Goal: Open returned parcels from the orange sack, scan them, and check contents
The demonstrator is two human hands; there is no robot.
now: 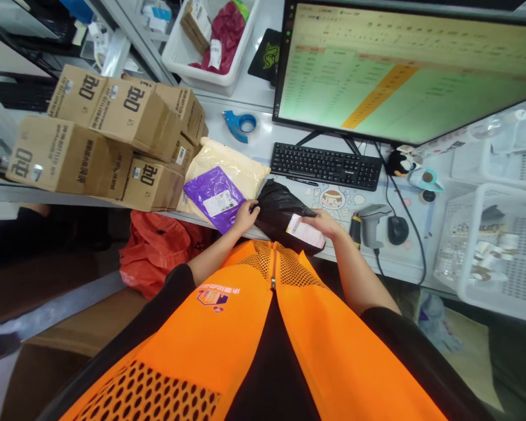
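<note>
A black plastic mailer bag [276,207] with a white label [305,233] lies at the desk's front edge, close to my vest. My left hand [246,215] grips its left end, fingers closed on the plastic. At the right end my right hand [323,223] holds the bag by its edge beside the label, thumb on top. Left of the bag, a purple mailer bag [208,186] with a shipping label rests on a larger cream padded mailer [234,161]. The fingers under the black bag are hidden.
Cardboard boxes [149,181] are stacked at the left. A blue tape dispenser [241,124], keyboard [324,164] and monitor [377,76] are behind. A barcode scanner [371,225], mouse [397,230] and white basket [464,234] stand right. Another white basket [230,82] holds parcels.
</note>
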